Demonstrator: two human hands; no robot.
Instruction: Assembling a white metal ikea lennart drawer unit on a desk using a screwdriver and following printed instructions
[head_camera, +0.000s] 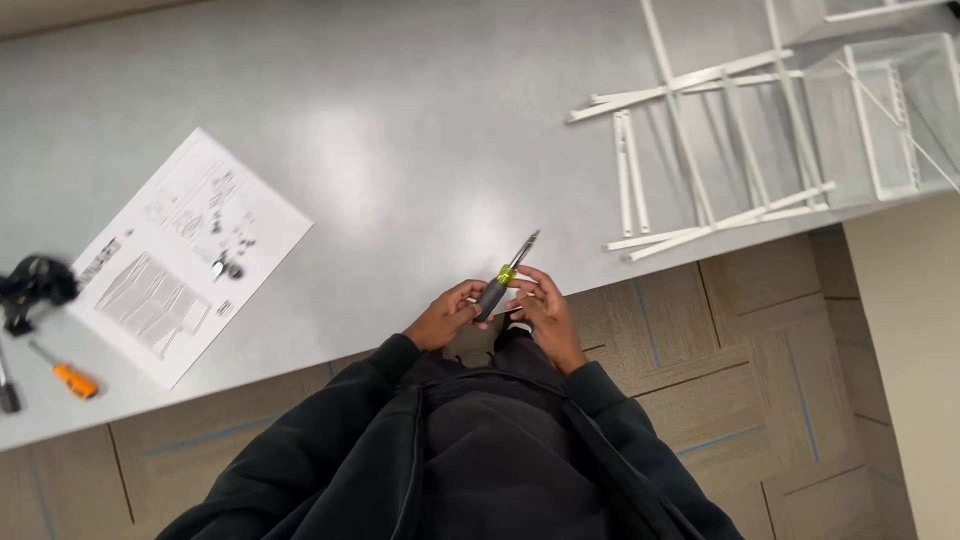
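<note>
Head view — left hand (447, 315), right hand (545, 308) both closed round screwdriver (503, 279) at table (400, 130) edge.

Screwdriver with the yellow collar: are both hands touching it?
Touching. The head view shows the left hand wrapped around the dark handle of the screwdriver, and the right hand with fingertips on the yellow collar.

Screwdriver (505, 279): dark grey handle, yellow-green collar, thin metal shaft. Held in both hands, off desk (420, 150), just over its near edge. Tilted, tip pointing up and away to right, handle end low toward body. Tip bare, touching nothing.
</note>
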